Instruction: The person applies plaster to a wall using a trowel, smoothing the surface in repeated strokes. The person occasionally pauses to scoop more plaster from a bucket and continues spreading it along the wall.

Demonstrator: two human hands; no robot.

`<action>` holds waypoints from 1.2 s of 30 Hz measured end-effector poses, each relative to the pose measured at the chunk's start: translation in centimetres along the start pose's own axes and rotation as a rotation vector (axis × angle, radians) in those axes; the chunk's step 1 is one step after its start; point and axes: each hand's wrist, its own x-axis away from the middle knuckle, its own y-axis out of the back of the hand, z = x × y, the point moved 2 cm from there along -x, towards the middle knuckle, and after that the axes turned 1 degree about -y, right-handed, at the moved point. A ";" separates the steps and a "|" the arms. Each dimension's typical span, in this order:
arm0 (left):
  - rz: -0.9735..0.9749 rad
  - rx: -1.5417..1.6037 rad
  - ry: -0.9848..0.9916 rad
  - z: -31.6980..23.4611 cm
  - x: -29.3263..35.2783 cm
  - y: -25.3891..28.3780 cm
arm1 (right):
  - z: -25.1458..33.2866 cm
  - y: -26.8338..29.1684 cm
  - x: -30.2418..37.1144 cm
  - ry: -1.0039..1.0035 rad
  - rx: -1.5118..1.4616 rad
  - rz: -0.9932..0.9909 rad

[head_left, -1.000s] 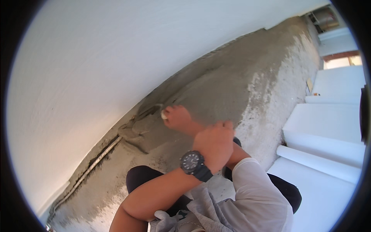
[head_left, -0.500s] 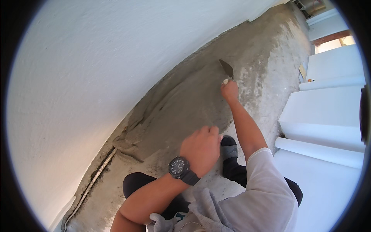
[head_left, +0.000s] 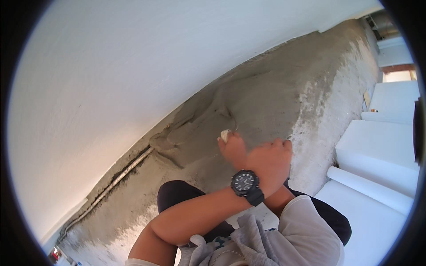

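My right hand point(head_left: 233, 150) is closed around the handle of a trowel point(head_left: 225, 135). Only the pale handle end shows above the fist; the blade is out of sight. Beneath it spreads wet grey mortar point(head_left: 266, 97), smoothed in places and ridged close to the wall. My left hand point(head_left: 271, 162) is curled into a loose fist above the right forearm, its back turned up and no object showing in it. A black watch point(head_left: 245, 182) circles that wrist. The left forearm crosses over the right one, so part of the right arm is hidden.
A white wall point(head_left: 111, 88) runs along the left side of the mortar. A thin pale pipe point(head_left: 128, 168) lies at its foot. White stepped blocks point(head_left: 372, 146) stand on the right. My bent knee point(head_left: 177, 193) is below the mortar's near end.
My right hand has come back toward me and left with the trowel, whose blade no longer shows. My left hand now lies across the right forearm. The view has shifted.
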 end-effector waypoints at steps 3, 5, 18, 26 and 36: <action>-0.017 0.006 0.007 -0.3 0.7 0.2 | 3.4 -2.7 4.1 0.047 -0.051 0.103; -0.023 -0.008 0.025 -0.5 1.2 0.4 | 5.8 -4.5 6.3 0.060 -0.060 0.209; -0.061 0.025 0.071 0.8 1.8 2.2 | 2.1 -1.6 2.0 0.122 0.001 -0.029; -0.071 0.025 -0.008 0.2 1.2 1.9 | -7.6 13.3 -15.1 0.101 0.096 -0.344; -0.035 0.038 0.034 0.3 -0.3 0.6 | -5.8 9.1 -13.5 0.333 0.120 -0.130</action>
